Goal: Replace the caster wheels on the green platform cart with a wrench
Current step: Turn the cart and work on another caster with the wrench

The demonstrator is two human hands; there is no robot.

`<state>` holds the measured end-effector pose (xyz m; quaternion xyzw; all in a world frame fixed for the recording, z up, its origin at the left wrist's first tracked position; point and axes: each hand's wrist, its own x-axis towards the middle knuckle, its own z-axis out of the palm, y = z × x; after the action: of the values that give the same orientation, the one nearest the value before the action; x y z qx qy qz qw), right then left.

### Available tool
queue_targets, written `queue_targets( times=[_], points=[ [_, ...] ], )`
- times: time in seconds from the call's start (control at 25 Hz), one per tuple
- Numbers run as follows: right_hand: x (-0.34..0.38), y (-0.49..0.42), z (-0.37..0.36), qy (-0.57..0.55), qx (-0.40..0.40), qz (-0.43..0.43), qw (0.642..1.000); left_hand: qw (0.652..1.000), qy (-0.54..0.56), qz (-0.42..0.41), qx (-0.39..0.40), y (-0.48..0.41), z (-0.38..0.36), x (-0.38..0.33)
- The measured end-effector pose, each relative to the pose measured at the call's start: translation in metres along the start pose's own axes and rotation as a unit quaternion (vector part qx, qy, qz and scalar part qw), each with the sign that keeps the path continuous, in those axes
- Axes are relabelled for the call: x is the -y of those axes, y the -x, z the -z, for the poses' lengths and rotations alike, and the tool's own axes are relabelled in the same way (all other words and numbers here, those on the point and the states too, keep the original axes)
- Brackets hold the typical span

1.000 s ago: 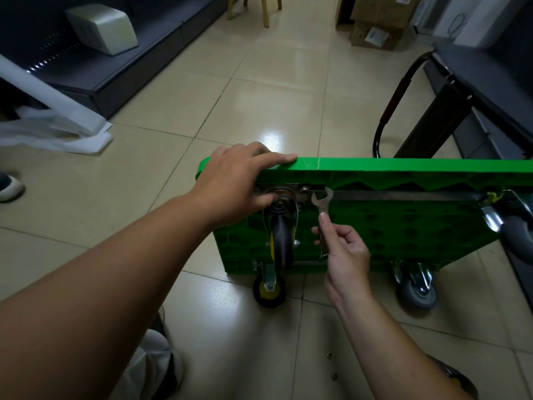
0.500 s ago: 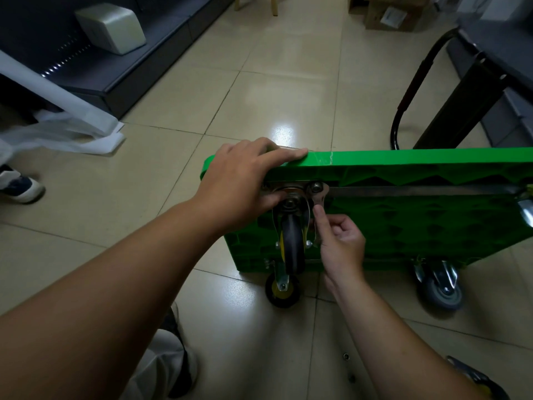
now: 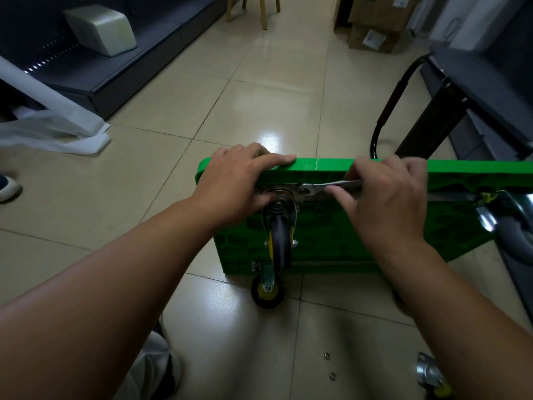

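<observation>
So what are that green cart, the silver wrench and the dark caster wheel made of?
Green platform cart: probably moulded plastic, matte, with honeycomb ribs underneath. Flat silver wrench: bare steel, judging by its bright grey sheen. Dark grey caster wheel: likely rubber, dull surface, on a yellow hub.

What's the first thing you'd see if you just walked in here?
The bright green cart, tipped up on its edge on the tiled floor, grabs the eye first. The left hand holds its top edge, while the right hand grips a wrench set on a bolt beside the black and yellow caster wheel. Two small metal rings lie on the floor nearer the person.
</observation>
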<state>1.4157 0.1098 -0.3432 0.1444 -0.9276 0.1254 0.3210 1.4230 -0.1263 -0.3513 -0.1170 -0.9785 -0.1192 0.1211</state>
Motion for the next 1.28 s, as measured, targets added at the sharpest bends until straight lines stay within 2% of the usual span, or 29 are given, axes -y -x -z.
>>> queue_targets(
  times=[0.08,0.16,0.24,0.28,0.32,0.36,0.4,0.44,0.48,0.52,0.64,1.0,1.12,1.2,1.28],
  points=[
    [0.012,-0.01,0.01,0.036,-0.018,0.078,0.996,1.0,-0.001,0.002,0.0,-0.001,0.0,0.0],
    [0.011,-0.014,0.012,0.046,0.005,0.092,0.995,1.0,0.001,0.005,0.003,-0.002,0.0,0.0],
    [-0.005,-0.011,0.015,0.003,0.077,0.026,0.997,1.0,0.005,0.007,0.005,-0.002,0.0,0.0],
    [-0.015,-0.007,0.017,-0.07,0.123,-0.045,0.989,1.0,0.005,0.006,0.004,-0.002,-0.001,0.001],
    [-0.023,0.0,0.017,-0.197,0.146,-0.137,0.96,1.0,0.004,0.005,0.002,-0.002,-0.001,0.002],
    [-0.028,0.009,0.016,-0.358,0.127,-0.247,0.891,1.0,0.004,0.003,0.002,-0.002,-0.001,0.002],
    [-0.028,0.021,0.012,-0.512,0.08,-0.358,0.777,1.0,0.003,0.002,0.002,-0.001,-0.002,0.002],
    [-0.026,0.035,0.0,-0.599,0.037,-0.444,0.665,1.0,0.002,0.001,0.001,-0.001,-0.002,0.002],
    [-0.021,0.048,-0.013,-0.628,0.014,-0.501,0.595,1.0,0.003,0.001,0.001,-0.001,-0.002,0.002],
    [-0.013,0.061,-0.027,-0.62,0.013,-0.533,0.576,1.0,0.005,0.0,-0.001,0.0,-0.002,0.002],
    [0.014,0.081,-0.056,-0.582,0.025,-0.528,0.618,1.0,0.01,0.002,-0.008,0.0,-0.001,0.002],
    [0.036,0.079,-0.091,-0.594,0.031,-0.498,0.632,1.0,-0.001,-0.001,-0.008,0.001,-0.004,0.003],
    [0.043,0.078,-0.099,-0.572,0.044,-0.498,0.651,1.0,-0.004,-0.004,-0.009,0.0,-0.005,0.003],
    [0.042,0.076,-0.098,-0.554,0.05,-0.493,0.669,1.0,-0.005,-0.004,-0.009,0.0,-0.005,0.002],
    [0.03,0.07,-0.091,-0.515,0.059,-0.476,0.71,1.0,-0.003,0.0,-0.01,0.0,-0.004,0.002]
  ],
)
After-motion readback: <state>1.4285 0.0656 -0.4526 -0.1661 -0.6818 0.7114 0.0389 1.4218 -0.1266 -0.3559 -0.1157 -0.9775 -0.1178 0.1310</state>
